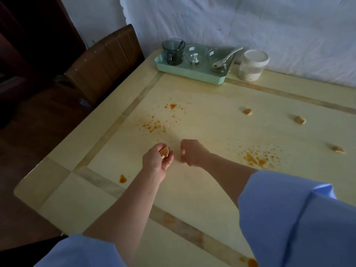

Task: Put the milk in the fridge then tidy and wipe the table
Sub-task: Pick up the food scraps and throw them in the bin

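Left hand [158, 157] is cupping palm-up over the table [212, 189], fingers curling round a crumb [165, 151]. Right hand [189, 152] is hovering beside it, fingers curled shut; contents, cannot tell. Three more crumbs [299, 119] are lying right of the hands. Orange stains [152, 126] are spotting the table. Milk isn't visible.

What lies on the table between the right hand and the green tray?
Only orange spatter on bare table lies between right hand and green tray, per head view.
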Tool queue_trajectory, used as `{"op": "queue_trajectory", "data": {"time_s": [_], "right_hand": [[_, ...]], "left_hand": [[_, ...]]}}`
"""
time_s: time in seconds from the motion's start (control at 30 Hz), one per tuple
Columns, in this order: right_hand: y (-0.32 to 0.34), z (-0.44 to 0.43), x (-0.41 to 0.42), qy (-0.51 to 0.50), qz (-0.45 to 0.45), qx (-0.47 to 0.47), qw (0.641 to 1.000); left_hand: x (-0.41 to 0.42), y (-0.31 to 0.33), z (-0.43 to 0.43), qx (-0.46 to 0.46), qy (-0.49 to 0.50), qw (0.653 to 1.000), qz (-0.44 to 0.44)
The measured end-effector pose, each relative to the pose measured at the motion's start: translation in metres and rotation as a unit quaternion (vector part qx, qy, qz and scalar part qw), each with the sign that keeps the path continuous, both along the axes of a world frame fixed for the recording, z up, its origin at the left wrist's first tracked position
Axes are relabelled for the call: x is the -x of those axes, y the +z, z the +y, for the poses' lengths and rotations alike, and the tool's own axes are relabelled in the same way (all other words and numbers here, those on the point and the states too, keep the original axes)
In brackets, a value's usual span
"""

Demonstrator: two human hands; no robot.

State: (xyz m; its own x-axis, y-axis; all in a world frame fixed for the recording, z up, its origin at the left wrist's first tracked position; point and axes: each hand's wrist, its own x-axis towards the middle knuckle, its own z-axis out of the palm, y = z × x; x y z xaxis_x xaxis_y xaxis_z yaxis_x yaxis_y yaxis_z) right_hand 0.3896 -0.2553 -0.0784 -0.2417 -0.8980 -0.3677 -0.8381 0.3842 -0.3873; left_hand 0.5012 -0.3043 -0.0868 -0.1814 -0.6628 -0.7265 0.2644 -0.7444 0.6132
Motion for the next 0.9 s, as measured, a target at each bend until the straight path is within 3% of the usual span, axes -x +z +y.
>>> {"op": "queue_trajectory", "data": {"time_s": [0.23,0.4,0.63,0.73,0.9], "right_hand": [[0.039,-0.006,0.025,-0.164,-0.186,0.076,0.966],[0.062,0.008,0.071,-0.232,-0.220,0.108,0.941],[0.044,0.038,0.182,-0.365,-0.100,0.142,0.914],[0.028,0.035,0.213,-0.344,-0.046,0.110,0.931],[-0.002,0.015,0.231,-0.228,0.056,0.035,0.971]], "left_hand": [[0.030,0.006,0.011,-0.023,-0.042,0.997,0.058],[0.076,0.023,0.019,-0.035,-0.070,0.988,0.136],[0.138,0.030,0.023,-0.036,-0.131,0.980,0.148],[0.159,0.029,0.020,-0.036,-0.144,0.976,0.158],[0.187,0.022,0.012,-0.021,-0.158,0.978,0.135]]}}
